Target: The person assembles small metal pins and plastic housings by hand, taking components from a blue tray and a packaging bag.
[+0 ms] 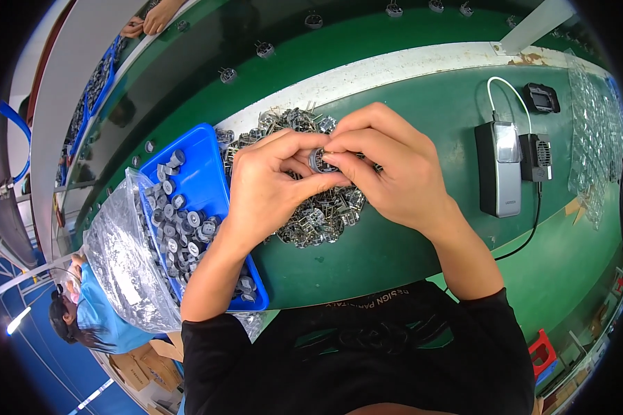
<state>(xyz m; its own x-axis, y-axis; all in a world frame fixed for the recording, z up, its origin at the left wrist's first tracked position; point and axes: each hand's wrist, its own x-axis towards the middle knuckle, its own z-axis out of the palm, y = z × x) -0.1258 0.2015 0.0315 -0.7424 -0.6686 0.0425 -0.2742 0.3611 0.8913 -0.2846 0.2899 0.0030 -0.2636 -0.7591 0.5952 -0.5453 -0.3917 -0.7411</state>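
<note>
A small round grey part (320, 162) with metal bits inside is pinched between both hands, above a heap of metal parts (314, 220) on the green table. My left hand (270, 183) grips its left side with thumb and forefinger. From the right, my right hand (394, 162) closes its fingertips on the same part; its exact hold is partly hidden by the fingers. Beside my left forearm lies a blue tray (211, 155) of small grey round caps (180, 232).
Clear plastic bag (121, 249) overlaps the tray's left side. On the right stand a black-and-grey box (498, 169) with a white cable, a black adapter (536, 158) and bubble wrap (595, 138). Beyond the white rail (367, 72), parts sit on a green belt (353, 41). A co-worker's hands (152, 19) show at upper left.
</note>
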